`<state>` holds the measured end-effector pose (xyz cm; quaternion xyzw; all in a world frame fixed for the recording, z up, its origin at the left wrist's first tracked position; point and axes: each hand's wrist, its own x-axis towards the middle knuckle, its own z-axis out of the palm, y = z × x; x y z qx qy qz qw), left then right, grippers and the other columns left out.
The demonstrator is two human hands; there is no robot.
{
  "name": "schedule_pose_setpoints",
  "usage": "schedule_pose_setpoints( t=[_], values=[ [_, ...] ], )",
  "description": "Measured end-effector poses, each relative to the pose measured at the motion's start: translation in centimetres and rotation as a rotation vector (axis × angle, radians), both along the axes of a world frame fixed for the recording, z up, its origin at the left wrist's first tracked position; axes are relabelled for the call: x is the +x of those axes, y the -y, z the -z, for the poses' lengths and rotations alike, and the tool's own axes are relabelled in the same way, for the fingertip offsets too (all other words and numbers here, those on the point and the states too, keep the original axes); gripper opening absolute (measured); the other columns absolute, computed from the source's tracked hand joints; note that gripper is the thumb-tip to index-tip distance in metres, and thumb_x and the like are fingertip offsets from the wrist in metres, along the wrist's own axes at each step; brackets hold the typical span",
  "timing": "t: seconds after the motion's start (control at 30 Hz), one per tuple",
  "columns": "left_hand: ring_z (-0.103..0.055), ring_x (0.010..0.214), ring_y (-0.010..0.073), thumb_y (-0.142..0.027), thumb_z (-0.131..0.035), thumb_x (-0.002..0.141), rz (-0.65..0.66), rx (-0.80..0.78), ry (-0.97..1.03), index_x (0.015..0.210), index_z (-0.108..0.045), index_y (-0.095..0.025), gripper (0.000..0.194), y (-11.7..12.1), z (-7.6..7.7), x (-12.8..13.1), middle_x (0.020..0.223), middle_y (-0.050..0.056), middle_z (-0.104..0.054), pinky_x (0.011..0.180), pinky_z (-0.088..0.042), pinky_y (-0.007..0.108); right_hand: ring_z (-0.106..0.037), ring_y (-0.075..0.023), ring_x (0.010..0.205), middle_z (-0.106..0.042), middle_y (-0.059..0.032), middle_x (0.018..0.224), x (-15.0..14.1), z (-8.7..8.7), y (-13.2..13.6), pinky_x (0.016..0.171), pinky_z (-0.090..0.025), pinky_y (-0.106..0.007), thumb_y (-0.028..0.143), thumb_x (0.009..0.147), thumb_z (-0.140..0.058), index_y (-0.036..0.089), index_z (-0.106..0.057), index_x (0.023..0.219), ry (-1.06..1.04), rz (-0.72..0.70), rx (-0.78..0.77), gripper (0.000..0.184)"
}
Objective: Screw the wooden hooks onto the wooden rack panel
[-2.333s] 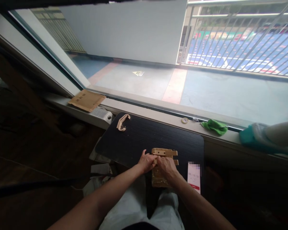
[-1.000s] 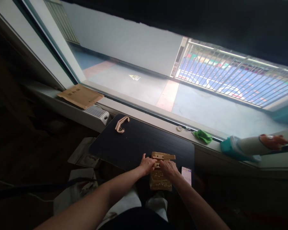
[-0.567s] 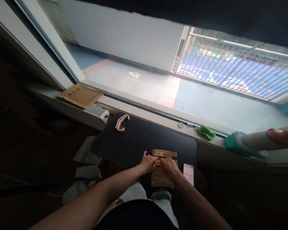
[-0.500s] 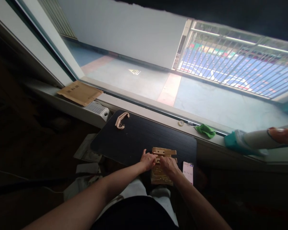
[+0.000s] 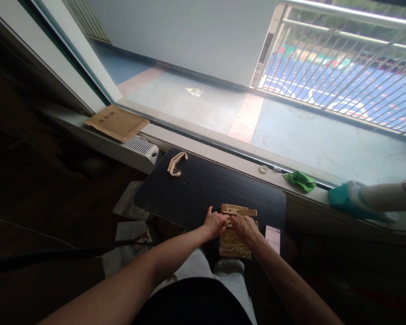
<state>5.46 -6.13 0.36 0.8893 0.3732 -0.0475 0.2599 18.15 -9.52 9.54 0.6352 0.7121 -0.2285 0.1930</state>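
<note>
"Looking down on the desk (image 5: 203, 183), how do we find the lower strip (image 5: 229, 223) lying to our hands?"

"Its long axis runs left to right across our front, on the block (image 5: 235, 247), nearly parallel to the upper strip (image 5: 239, 211). Our left hand (image 5: 215, 225) is at its left end; our right hand (image 5: 245, 228) lies over its middle, with the right end showing beyond."

"Which hand is nearer the visible hole?"

"Neither clearly: the two sets of fingertips almost meet around it."

"And how far are they open?"

"Both are curled rather than spread, with one left digit raised. Both touch the lower strip, but the fingertips are too small and hidden for us to tell whether either pinches it, or some smaller part."

"What lies about them?"

"The phone (image 5: 273, 239) is to the right of the block; the curved piece (image 5: 174, 166) rests at the desk's far left, well apart from our hands."
</note>
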Motion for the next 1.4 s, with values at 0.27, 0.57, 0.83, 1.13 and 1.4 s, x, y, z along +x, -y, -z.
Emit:
schedule_pose_setpoints(
  t=[0.27,0.57,0.83,1.13,1.4],
  values=[
    [-0.059,0.092,0.0224,-0.019,-0.055,0.073,-0.015,-0.033,0.001,0.101,-0.056,-0.027,0.029,0.0,-0.1,0.0,0.097,0.002,-0.067,0.101,-0.016,0.054,-0.063,-0.02,0.085,-0.067,-0.0092,0.091,0.5,0.7,0.8,0.067,-0.045,-0.026,0.02,0.089,-0.032,0.019,-0.058,0.102,0.035,0.123,-0.019,0.029],
    [-0.059,0.09,0.0213,-0.018,-0.053,0.074,-0.023,-0.015,-0.005,0.098,-0.057,-0.027,0.026,0.1,-0.2,0.1,0.092,0.001,-0.067,0.101,-0.017,0.053,-0.064,-0.0214,0.084,-0.067,-0.0088,0.091,0.3,-0.6,0.5,0.066,-0.045,-0.027,0.015,0.088,-0.033,0.019,-0.06,0.101,0.0,0.045,0.016,0.03],
    [-0.058,0.093,0.0227,-0.021,-0.054,0.074,-0.009,-0.015,-0.02,0.1,-0.056,-0.027,0.026,0.1,-0.2,0.1,0.098,0.002,-0.066,0.101,-0.016,0.053,-0.064,-0.0222,0.085,-0.068,-0.0095,0.089,-0.1,-0.4,0.6,0.066,-0.045,-0.028,0.014,0.088,-0.034,0.017,-0.059,0.096,0.029,0.09,-0.005,0.027],
    [-0.058,0.094,0.0225,-0.02,-0.055,0.074,-0.013,-0.025,-0.017,0.102,-0.055,-0.028,0.03,0.2,-0.1,0.1,0.098,0.001,-0.066,0.101,-0.015,0.053,-0.064,-0.0213,0.085,-0.067,-0.0079,0.093,0.2,-0.2,0.6,0.066,-0.045,-0.028,0.014,0.088,-0.033,0.02,-0.058,0.101,-0.001,0.061,0.025,0.029],
    [-0.058,0.096,0.023,-0.02,-0.055,0.073,-0.027,-0.038,-0.01,0.106,-0.055,-0.031,0.035,0.2,0.0,0.1,0.102,0.0,-0.066,0.101,-0.015,0.053,-0.064,-0.0199,0.083,-0.067,-0.0083,0.088,0.6,0.3,1.0,0.067,-0.044,-0.027,0.019,0.088,-0.034,0.019,-0.056,0.101,0.046,0.131,-0.007,0.026]
  ],
)
